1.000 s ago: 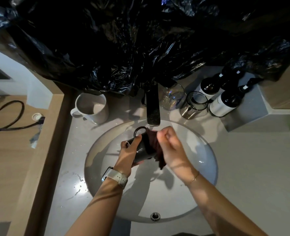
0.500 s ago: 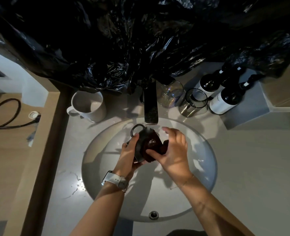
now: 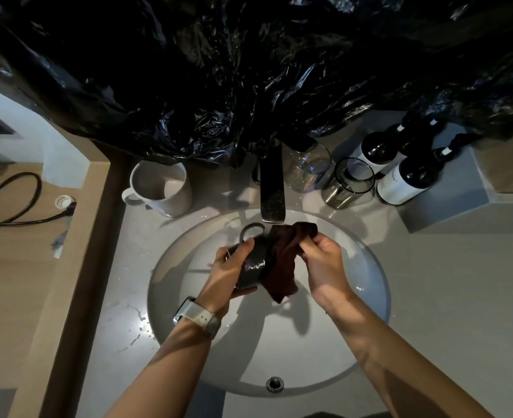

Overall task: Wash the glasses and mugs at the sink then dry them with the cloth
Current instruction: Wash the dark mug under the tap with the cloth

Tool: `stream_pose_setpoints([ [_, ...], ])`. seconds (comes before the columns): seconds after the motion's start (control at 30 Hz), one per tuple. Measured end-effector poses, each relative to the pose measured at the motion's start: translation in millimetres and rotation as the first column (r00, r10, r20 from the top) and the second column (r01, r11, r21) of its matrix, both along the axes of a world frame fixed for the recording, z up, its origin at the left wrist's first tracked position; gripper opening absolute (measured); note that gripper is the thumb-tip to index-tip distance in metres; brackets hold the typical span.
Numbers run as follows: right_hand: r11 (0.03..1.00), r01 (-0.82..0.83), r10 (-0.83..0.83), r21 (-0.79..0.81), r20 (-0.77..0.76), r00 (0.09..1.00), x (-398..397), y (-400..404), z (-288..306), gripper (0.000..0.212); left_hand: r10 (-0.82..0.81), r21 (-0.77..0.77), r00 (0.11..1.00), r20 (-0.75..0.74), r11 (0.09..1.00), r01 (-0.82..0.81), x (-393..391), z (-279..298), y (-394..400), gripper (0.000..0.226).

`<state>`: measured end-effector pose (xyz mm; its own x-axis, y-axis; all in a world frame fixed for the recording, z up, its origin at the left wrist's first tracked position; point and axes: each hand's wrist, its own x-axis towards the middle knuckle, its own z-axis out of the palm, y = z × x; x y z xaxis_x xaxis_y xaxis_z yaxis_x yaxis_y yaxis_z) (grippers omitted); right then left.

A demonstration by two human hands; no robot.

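Observation:
Over the round white sink (image 3: 366,300), my left hand (image 3: 229,271) grips a glossy dark mug (image 3: 253,263) lying on its side, its handle pointing toward the tap. A dark red cloth (image 3: 285,260) drapes over the mug's open end and hangs below it. My right hand (image 3: 324,260) pinches the cloth's upper edge just right of the mug. A white mug (image 3: 161,188) stands on the counter at the back left. Two clear glasses, one iridescent (image 3: 309,168) and one dark-rimmed (image 3: 350,184), stand right of the tap.
A dark flat tap (image 3: 272,191) juts over the basin's far rim. Two dark bottles with white labels (image 3: 406,179) lie at the back right. Black plastic sheeting (image 3: 249,70) covers the wall. A wooden ledge with a black cable (image 3: 11,200) runs on the left.
My right hand pulled back out from the mug's mouth to the right, drawing the cloth out so it now hangs spread over the opening. The left hand keeps its grip on the mug.

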<state>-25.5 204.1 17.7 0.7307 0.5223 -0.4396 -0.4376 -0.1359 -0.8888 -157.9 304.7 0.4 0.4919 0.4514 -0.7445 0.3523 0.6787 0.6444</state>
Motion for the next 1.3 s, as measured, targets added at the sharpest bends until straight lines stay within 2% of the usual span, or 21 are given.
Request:
stream_pose_setpoints([
  [0.03, 1.000, -0.018, 0.018, 0.002, 0.004, 1.000, -1.3, 3.3, 3.5, 0.015, -0.002, -0.002, 1.000, -0.013, 1.000, 0.002, -0.8, -1.4, -4.2, 0.049],
  [0.1, 0.989, -0.128, 0.136, -0.070, 0.119, 0.984, -7.1, 9.8, 5.1, 0.010, 0.028, -0.041, 0.999, -0.020, 0.999, -0.029, -0.7, -4.7, -11.8, 0.048],
  [0.13, 0.975, -0.178, 0.203, -0.136, 0.194, 0.960, -11.8, 11.7, 3.5, 0.015, 0.032, -0.049, 0.999, -0.019, 0.998, -0.033, -0.2, -6.4, -14.4, 0.049],
  [0.17, 0.955, -0.218, 0.267, -0.203, 0.254, 0.930, -15.9, 11.9, -3.4, 0.030, 0.029, -0.046, 0.999, -0.021, 0.998, -0.030, 0.2, -7.9, -16.6, 0.051],
  [0.2, 0.938, -0.237, 0.305, -0.252, 0.278, 0.911, -20.5, 11.2, -7.6, 0.044, 0.032, -0.040, 0.999, -0.024, 0.999, -0.033, 0.2, -10.0, -18.2, 0.053],
  [0.27, 0.918, -0.232, 0.323, -0.322, 0.269, 0.907, -26.8, 9.3, -8.7, 0.054, 0.052, -0.034, 0.998, -0.031, 0.998, -0.053, -1.1, -12.9, -19.9, 0.057],
  [0.37, 0.852, -0.208, 0.385, -0.480, 0.305, 0.871, -31.0, 6.7, -11.3, 0.039, 0.076, -0.040, 0.997, -0.033, 0.996, -0.077, -3.2, -13.4, -21.5, 0.056],
  [0.43, 0.810, -0.262, 0.445, -0.525, 0.260, 0.857, -29.6, 8.6, -12.3, 0.025, 0.076, -0.062, 0.997, -0.029, 0.995, -0.078, -4.0, -12.8, -22.1, 0.056],
  [0.47, 0.795, -0.298, 0.464, -0.529, 0.212, 0.860, -30.1, 9.4, -11.7, 0.027, 0.067, -0.074, 0.997, -0.026, 0.995, -0.069, -4.0, -11.7, -21.8, 0.056],
  [0.53, 0.828, -0.342, 0.391, -0.445, 0.019, 0.920, -27.5, 9.6, -9.1, 0.034, 0.031, -0.087, 0.999, -0.025, 0.996, -0.033, -3.0, -11.9, -19.5, 0.054],
  [0.57, 0.863, -0.371, 0.346, -0.343, -0.132, 0.929, -24.8, 7.9, -4.0, 0.035, 0.009, -0.089, 1.000, -0.030, 0.996, -0.012, -2.8, -11.2, -17.0, 0.050],
  [0.63, 0.898, -0.424, 0.362, -0.119, -0.350, 0.864, -17.8, 1.6, 1.8, 0.030, -0.037, -0.120, 0.999, -0.037, 0.992, 0.032, -2.2, -8.7, -10.5, 0.047],
  [0.67, 0.865, -0.497, 0.444, -0.076, -0.349, 0.826, -12.8, -0.2, 0.6, 0.027, -0.054, -0.144, 0.998, -0.030, 0.988, 0.049, -1.7, -9.2, -7.4, 0.049],
  [0.73, 0.754, -0.647, 0.616, -0.116, -0.220, 0.757, -6.6, -1.6, -0.1, 0.027, -0.102, -0.144, 0.995, -0.018, 0.985, 0.098, -0.1, -7.7, -4.7, 0.050],
  [0.8, 0.725, -0.669, 0.650, -0.163, -0.157, 0.743, -2.7, 3.2, 3.9, 0.028, -0.118, -0.107, 0.993, -0.008, 0.987, 0.117, 3.1, -4.6, -3.4, 0.049],
  [0.93, 0.688, -0.715, 0.702, -0.124, -0.138, 0.699, 5.5, 14.3, 13.8, 0.018, -0.097, -0.048, 0.995, 0.032, 0.994, 0.099, 9.8, 6.1, 1.2, 0.049],
  [1.0, 0.660, -0.741, 0.729, -0.126, -0.131, 0.672, 9.5, 17.8, 16.1, 0.015, -0.089, -0.007, 0.996, 0.007, 0.996, 0.089, 14.0, 5.9, 4.0, 0.051],
  [1.1, 0.690, -0.717, 0.698, -0.096, -0.176, 0.694, 11.1, 23.1, 18.0, 0.023, -0.024, 0.055, 0.999, -0.046, 0.998, 0.027, 23.3, 6.5, 6.1, 0.066],
  [1.17, 0.764, -0.645, 0.602, -0.039, -0.317, 0.733, 10.7, 27.6, 12.4, 0.028, 0.001, 0.179, 0.990, -0.139, 0.984, 0.024, 27.3, 4.2, 5.7, 0.083],
  [1.23, 0.841, -0.541, 0.477, -0.001, -0.472, 0.741, 10.7, 32.9, 6.3, 0.038, -0.026, 0.445, 0.973, -0.229, 0.886, 0.128, 26.7, 4.8, 4.2, 0.068],
  [1.3, 0.866, -0.500, 0.437, 0.006, -0.496, 0.750, 11.5, 35.8, 0.4, 0.050, -0.058, 0.551, 0.967, -0.248, 0.813, 0.190, 27.0, 3.4, 3.2, 0.055],
])
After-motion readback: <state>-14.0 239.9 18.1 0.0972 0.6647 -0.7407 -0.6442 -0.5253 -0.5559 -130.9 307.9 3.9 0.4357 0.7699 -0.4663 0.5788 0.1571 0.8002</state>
